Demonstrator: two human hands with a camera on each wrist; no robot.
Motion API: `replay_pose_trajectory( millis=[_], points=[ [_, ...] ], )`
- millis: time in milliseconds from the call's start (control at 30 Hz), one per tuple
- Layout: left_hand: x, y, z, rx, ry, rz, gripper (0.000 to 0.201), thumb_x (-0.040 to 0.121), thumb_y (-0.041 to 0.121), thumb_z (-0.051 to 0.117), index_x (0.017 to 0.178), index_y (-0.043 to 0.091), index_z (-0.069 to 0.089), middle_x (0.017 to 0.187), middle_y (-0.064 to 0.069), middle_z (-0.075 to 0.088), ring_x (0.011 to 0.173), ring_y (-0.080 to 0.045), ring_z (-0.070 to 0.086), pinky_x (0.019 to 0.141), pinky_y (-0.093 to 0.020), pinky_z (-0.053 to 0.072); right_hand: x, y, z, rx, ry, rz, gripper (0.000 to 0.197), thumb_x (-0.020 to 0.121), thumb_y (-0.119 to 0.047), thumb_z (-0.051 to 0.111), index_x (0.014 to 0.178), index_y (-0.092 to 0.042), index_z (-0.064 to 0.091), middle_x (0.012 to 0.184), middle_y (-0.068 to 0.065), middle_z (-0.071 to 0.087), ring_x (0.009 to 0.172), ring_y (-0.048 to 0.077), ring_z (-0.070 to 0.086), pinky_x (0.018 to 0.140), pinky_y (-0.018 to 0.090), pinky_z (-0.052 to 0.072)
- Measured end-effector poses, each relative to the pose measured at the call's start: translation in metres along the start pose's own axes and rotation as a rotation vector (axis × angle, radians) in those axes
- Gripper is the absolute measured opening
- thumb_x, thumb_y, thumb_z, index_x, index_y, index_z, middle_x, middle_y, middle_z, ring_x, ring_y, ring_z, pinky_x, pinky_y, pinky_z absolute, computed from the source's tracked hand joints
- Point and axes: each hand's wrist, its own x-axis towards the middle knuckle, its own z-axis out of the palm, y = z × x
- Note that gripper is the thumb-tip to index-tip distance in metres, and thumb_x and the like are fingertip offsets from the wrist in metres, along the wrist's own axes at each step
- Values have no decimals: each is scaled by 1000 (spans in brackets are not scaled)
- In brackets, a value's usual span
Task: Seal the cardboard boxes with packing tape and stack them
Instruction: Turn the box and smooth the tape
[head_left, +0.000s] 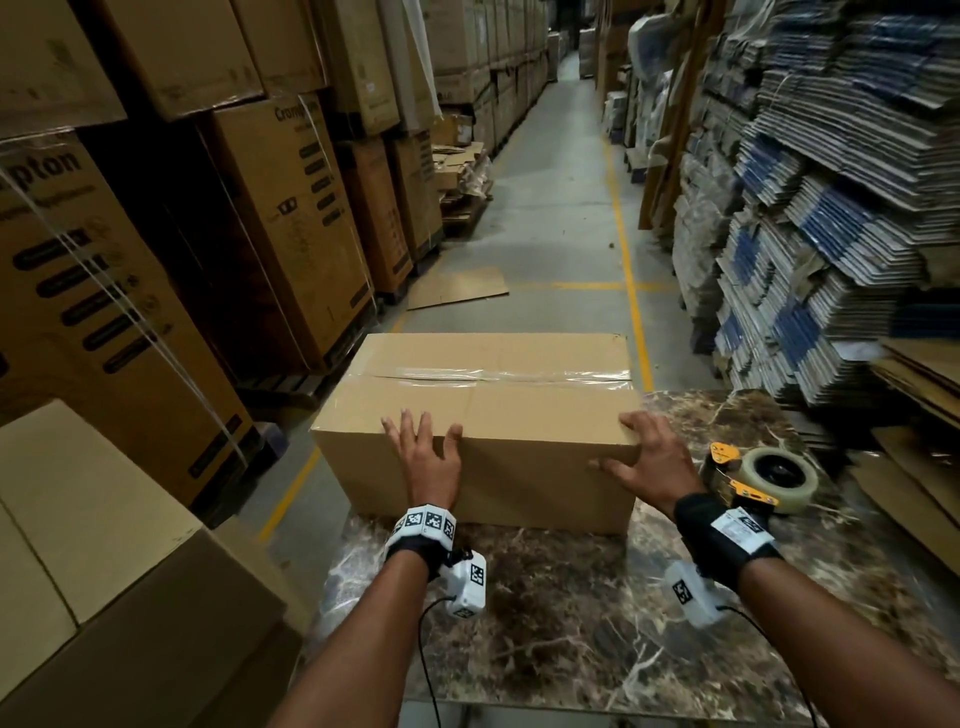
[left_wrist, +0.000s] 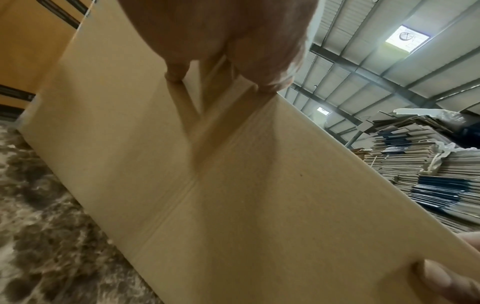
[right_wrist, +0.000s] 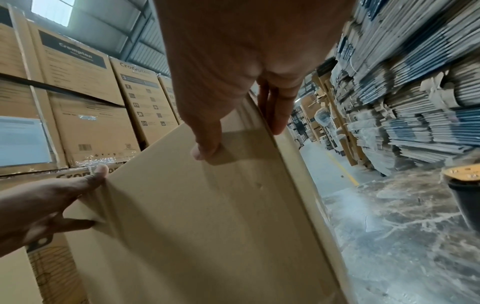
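A plain cardboard box (head_left: 519, 415) lies on the marble table (head_left: 571, 623), with clear tape along its top seam. My left hand (head_left: 423, 434) rests on the near top edge, its fingers spread flat over the lid. My right hand (head_left: 639, 452) straddles the near right corner, thumb on the front face and fingers straight along the right side. In the left wrist view my left hand (left_wrist: 221, 51) touches the box (left_wrist: 233, 205). In the right wrist view my right hand (right_wrist: 246, 72) spans the corner of the box (right_wrist: 207, 226). A tape dispenser (head_left: 753, 478) lies on the table just right of that hand.
Plain boxes (head_left: 78, 519) are stacked beside the table at the left. Tall printed cartons (head_left: 291, 218) line the left of the aisle, and flattened cardboard stacks (head_left: 831, 208) line the right. A loose cardboard sheet (head_left: 457, 288) lies on the floor beyond the box.
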Motion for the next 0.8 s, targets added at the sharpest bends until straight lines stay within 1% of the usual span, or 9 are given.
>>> replay_pose_trajectory(
  millis=[67, 167, 267, 400, 467, 533, 633, 700, 800],
  points=[
    [8, -4, -5, -1, -17, 9, 54, 101, 39, 60, 146, 10, 54, 169, -10, 19, 157, -22, -10, 121, -32, 2, -2, -1, -4, 2, -11, -50, 74, 70, -54, 89, 126, -17, 58, 114, 6, 59, 104, 22, 57, 90, 39, 52],
    [27, -5, -15, -8, -23, -14, 37, 103, 23, 60, 136, 7, 64, 165, -16, 30, 158, -29, 6, 124, -34, 11, -9, -10, -5, 22, -51, -170, 61, 68, -61, 87, 108, -22, 61, 100, -2, 66, 83, 15, 63, 74, 32, 55],
    [34, 5, -19, -7, -39, -39, 31, 104, 20, 58, 129, 5, 69, 159, -19, 41, 156, -32, 18, 124, -37, 17, -22, -27, -5, 77, -119, -245, 50, 70, -55, 89, 100, -23, 64, 85, -7, 69, 71, 6, 64, 65, 23, 54],
    [11, 22, -1, -21, -132, 3, 40, 102, 33, 61, 133, 8, 67, 161, -13, 38, 157, -26, 15, 126, -52, 17, -30, -35, -12, 150, -265, -264, 50, 74, -40, 92, 113, -18, 71, 91, -14, 69, 78, -1, 70, 76, 20, 59],
    [-11, 33, 14, -25, -169, 39, 46, 100, 40, 63, 137, 14, 64, 164, -6, 35, 157, -20, 12, 125, -57, 17, -28, -28, -22, 203, -351, -241, 54, 76, -31, 92, 125, -22, 71, 99, -15, 69, 87, -4, 70, 82, 16, 58],
    [-33, 47, 28, 9, -219, 78, 52, 98, 47, 62, 142, 20, 60, 166, 1, 31, 157, -15, 8, 123, -62, 14, -24, -17, -33, 214, -393, -227, 51, 82, -22, 87, 129, -28, 69, 104, -10, 72, 90, -3, 70, 82, 15, 57],
    [-60, 69, 42, 66, -290, 99, 72, 90, 65, 53, 149, 24, 51, 168, 7, 22, 157, -11, 1, 121, -68, 10, -11, -1, -41, 167, -322, -213, 34, 89, -15, 79, 119, -30, 72, 99, -11, 75, 85, 0, 71, 79, 25, 61],
    [-72, 81, 46, 119, -317, 107, 81, 87, 72, 50, 153, 25, 46, 170, 8, 17, 157, -11, -3, 119, -73, 5, 4, 7, -43, 156, -247, -161, 25, 89, -17, 79, 110, -29, 74, 96, -10, 76, 82, 1, 70, 82, 31, 61],
    [-82, 92, 49, 231, -338, 105, 87, 87, 78, 51, 157, 28, 38, 171, 7, 10, 157, -12, -9, 117, -75, 4, 35, 18, -45, 124, -131, -93, 24, 89, -21, 79, 112, -18, 74, 100, -3, 76, 82, 10, 70, 85, 31, 57]
  ],
)
